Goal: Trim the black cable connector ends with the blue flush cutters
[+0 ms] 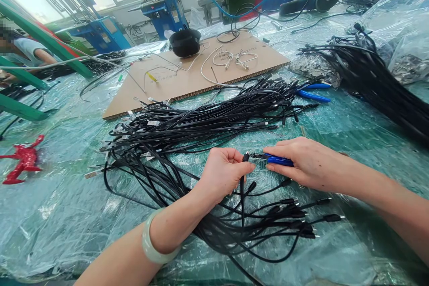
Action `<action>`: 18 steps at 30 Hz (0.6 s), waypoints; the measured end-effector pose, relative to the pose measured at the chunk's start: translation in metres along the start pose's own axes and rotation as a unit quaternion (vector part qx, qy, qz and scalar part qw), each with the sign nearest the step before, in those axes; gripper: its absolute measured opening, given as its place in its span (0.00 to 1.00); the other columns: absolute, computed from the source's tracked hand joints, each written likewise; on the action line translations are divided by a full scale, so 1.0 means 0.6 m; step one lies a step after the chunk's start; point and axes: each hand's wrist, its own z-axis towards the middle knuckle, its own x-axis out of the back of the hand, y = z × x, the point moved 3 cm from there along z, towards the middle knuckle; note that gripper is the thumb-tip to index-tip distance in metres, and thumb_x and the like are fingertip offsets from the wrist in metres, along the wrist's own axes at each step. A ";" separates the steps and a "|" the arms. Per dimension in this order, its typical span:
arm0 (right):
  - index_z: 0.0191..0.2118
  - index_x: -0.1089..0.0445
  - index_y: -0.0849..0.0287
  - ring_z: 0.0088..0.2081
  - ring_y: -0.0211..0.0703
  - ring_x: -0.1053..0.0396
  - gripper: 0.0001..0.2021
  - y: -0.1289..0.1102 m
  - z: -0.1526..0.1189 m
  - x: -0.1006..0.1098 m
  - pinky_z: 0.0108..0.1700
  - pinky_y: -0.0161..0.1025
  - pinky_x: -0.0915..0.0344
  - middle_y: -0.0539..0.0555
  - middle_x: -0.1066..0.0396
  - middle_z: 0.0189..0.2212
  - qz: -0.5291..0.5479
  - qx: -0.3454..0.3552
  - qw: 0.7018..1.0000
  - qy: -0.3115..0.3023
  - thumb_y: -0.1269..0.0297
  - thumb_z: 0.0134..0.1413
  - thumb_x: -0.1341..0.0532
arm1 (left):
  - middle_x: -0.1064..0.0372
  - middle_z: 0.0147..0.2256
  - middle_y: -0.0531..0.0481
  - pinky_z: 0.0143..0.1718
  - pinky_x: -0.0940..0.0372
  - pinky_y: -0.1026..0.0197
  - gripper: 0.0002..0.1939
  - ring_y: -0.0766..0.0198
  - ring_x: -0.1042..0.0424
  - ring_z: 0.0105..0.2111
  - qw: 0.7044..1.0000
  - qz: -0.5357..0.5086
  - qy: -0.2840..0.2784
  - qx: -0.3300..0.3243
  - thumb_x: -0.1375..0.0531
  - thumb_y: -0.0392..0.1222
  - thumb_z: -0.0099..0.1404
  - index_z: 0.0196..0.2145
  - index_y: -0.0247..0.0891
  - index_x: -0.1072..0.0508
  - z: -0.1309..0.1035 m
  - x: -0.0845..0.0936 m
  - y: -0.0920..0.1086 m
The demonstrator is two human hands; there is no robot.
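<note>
My left hand [224, 170] pinches the plug end of a black cable [242, 196], holding it upright with the cord hanging down. Blue-handled cutting pliers [279, 160] are gripped in my right hand [301, 161], their dark jaws at the plug near my left fingertips. Whether the jaws touch the plug I cannot tell. Beneath my hands spreads a loose bundle of black cables [214, 237], its plugs pointing right. Behind it lies a thicker pile of black cables [201, 118] with metal connectors at the left.
Cardboard sheets [201, 73] bear a black bowl [184, 43] and a pale cable [204, 69]. Another blue-handled tool [313, 94] lies by the pile. More black cables [375, 76] sit right, a red figure [25, 159] left. A person [33, 51] is at far left.
</note>
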 end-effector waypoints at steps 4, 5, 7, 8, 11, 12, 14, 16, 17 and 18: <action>0.44 0.29 0.59 0.35 0.48 0.29 0.13 0.000 0.001 0.001 0.35 0.42 0.37 0.56 0.26 0.33 -0.003 -0.001 1.000 0.006 0.60 0.59 0.47 | 0.44 0.09 0.61 0.08 0.59 0.73 0.12 0.78 0.52 0.07 1.000 0.002 0.001 -0.001 0.37 0.36 0.46 0.15 0.36 0.38 0.000 -0.001 0.002; 0.43 0.29 0.59 0.34 0.48 0.29 0.13 -0.001 0.000 0.002 0.35 0.41 0.37 0.55 0.26 0.33 -0.002 -0.001 1.000 0.006 0.60 0.59 0.47 | 0.44 0.09 0.61 0.08 0.59 0.73 0.12 0.78 0.52 0.07 1.000 0.004 0.002 -0.003 0.37 0.36 0.46 0.15 0.36 0.38 0.000 0.000 0.002; 0.41 0.29 0.58 0.33 0.47 0.29 0.12 -0.001 -0.001 0.004 0.34 0.41 0.37 0.55 0.26 0.32 0.000 -0.002 1.000 0.004 0.60 0.59 0.46 | 0.43 0.10 0.61 0.08 0.59 0.73 0.12 0.78 0.52 0.07 1.000 0.006 0.002 -0.006 0.37 0.36 0.46 0.15 0.36 0.38 0.000 0.000 0.003; 0.40 0.29 0.58 0.33 0.46 0.30 0.12 -0.002 -0.002 0.005 0.34 0.40 0.37 0.55 0.27 0.31 -0.002 -0.002 1.000 0.006 0.60 0.59 0.46 | 0.44 0.10 0.61 0.08 0.59 0.73 0.12 0.78 0.52 0.07 1.000 0.007 0.003 -0.006 0.37 0.36 0.46 0.15 0.36 0.39 0.000 0.001 0.002; 0.40 0.29 0.59 0.32 0.46 0.30 0.12 -0.003 -0.004 0.007 0.32 0.39 0.38 0.55 0.28 0.31 -0.025 -0.004 0.999 0.025 0.59 0.58 0.46 | 0.44 0.10 0.61 0.08 0.59 0.72 0.12 0.77 0.52 0.07 1.000 0.007 0.002 -0.005 0.37 0.37 0.46 0.15 0.37 0.39 0.001 0.001 0.001; 0.41 0.29 0.59 0.32 0.46 0.31 0.13 -0.004 -0.005 0.007 0.32 0.39 0.39 0.56 0.29 0.31 -0.036 -0.005 0.999 0.032 0.59 0.58 0.45 | 0.44 0.10 0.61 0.08 0.59 0.72 0.12 0.77 0.52 0.07 1.000 0.008 0.002 -0.005 0.37 0.37 0.46 0.15 0.37 0.39 0.002 0.001 0.001; 0.44 0.30 0.60 0.32 0.46 0.31 0.14 -0.005 -0.005 0.007 0.31 0.40 0.39 0.56 0.29 0.32 -0.055 -0.006 0.998 0.039 0.60 0.57 0.46 | 0.44 0.09 0.61 0.08 0.59 0.72 0.12 0.77 0.52 0.07 1.000 0.010 0.002 -0.006 0.37 0.37 0.46 0.15 0.37 0.39 0.003 0.001 0.000; 0.46 0.31 0.61 0.32 0.46 0.31 0.15 -0.006 -0.004 0.006 0.31 0.40 0.40 0.56 0.30 0.31 -0.067 -0.008 0.997 0.039 0.60 0.58 0.46 | 0.45 0.09 0.62 0.08 0.59 0.72 0.12 0.77 0.52 0.07 1.000 0.013 0.002 -0.008 0.37 0.37 0.46 0.15 0.37 0.39 0.003 0.001 -0.001; 0.46 0.31 0.61 0.31 0.46 0.31 0.15 -0.007 -0.004 0.006 0.31 0.40 0.40 0.56 0.30 0.31 -0.070 -0.008 0.997 0.038 0.60 0.58 0.46 | 0.45 0.09 0.62 0.09 0.59 0.72 0.12 0.77 0.52 0.08 1.000 0.016 0.002 -0.009 0.37 0.37 0.47 0.15 0.37 0.39 0.004 0.001 -0.001; 0.46 0.31 0.61 0.31 0.46 0.32 0.15 -0.007 -0.004 0.005 0.31 0.40 0.40 0.56 0.30 0.31 -0.073 -0.008 0.997 0.037 0.60 0.58 0.46 | 0.45 0.09 0.62 0.09 0.59 0.72 0.12 0.77 0.52 0.08 1.000 0.020 0.003 -0.011 0.37 0.37 0.47 0.15 0.37 0.39 0.004 0.001 -0.002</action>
